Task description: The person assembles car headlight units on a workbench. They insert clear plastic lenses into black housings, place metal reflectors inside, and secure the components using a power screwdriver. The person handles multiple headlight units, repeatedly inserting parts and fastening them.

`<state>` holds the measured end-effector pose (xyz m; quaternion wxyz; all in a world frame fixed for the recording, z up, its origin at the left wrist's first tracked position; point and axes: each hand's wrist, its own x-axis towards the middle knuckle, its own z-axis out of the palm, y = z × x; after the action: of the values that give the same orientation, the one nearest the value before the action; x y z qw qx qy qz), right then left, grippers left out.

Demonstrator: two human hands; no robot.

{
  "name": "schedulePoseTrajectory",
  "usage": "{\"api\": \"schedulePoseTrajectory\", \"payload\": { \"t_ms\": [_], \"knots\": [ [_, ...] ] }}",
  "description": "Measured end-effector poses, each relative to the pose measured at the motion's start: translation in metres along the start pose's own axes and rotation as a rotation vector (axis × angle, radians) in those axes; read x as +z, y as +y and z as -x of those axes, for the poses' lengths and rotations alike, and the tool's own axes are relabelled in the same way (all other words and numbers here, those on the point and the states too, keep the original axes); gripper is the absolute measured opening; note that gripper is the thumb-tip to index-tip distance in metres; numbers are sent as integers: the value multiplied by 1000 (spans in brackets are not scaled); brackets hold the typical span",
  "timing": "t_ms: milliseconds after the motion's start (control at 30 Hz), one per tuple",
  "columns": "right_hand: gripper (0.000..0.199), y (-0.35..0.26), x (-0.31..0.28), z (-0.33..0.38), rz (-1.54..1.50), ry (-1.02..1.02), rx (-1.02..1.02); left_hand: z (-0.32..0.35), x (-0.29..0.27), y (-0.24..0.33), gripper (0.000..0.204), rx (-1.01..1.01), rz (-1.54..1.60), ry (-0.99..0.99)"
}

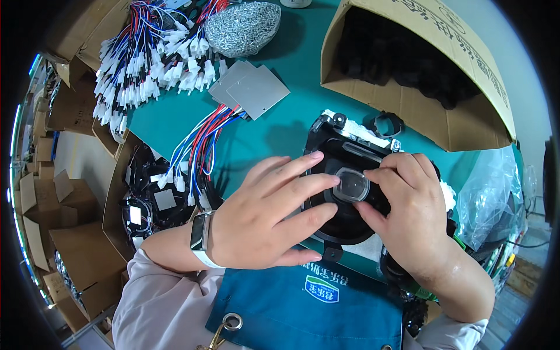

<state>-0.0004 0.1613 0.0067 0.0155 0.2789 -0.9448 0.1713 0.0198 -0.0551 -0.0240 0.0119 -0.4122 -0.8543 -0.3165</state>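
A black plastic housing point(345, 226) with a rounded end lies in front of me, white padding and small metal fittings along its far edge. Over its middle is a clear, rounded-square lens-like piece point(352, 185). My right hand point(411, 213) pinches this piece's right edge between thumb and fingers. Spread and fairly flat, my left hand point(265, 213) reaches over the housing from the left. One of its fingertips meets the clear piece's left rim, and others rest on or just over the black surface. Whether the clear piece is seated in the housing, I cannot tell.
An open carton point(408, 114) of black parts stands at the far right, a black ring point(387, 124) before it. Bundled wires with white connectors point(154, 64), grey metal plates point(251, 87) and a silver mesh-like bundle point(244, 29) occupy the far left. Clear plastic bags point(490, 192) hang right.
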Motion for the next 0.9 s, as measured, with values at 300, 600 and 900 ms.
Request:
{"api": "schedulePoseTrajectory", "payload": {
  "t_ms": [300, 600, 900],
  "knots": [
    [39, 4, -6, 10, -22, -7, -39, -12, 1, -2, 56, 17, -101, -127],
    [37, 12, 0, 12, -53, 13, -111, -17, 2, -3, 55, 18, -104, -154],
    [37, 15, 1, 7, -121, -24, -71, -18, 5, -2, 56, 14, -81, -148]
  ]
}}
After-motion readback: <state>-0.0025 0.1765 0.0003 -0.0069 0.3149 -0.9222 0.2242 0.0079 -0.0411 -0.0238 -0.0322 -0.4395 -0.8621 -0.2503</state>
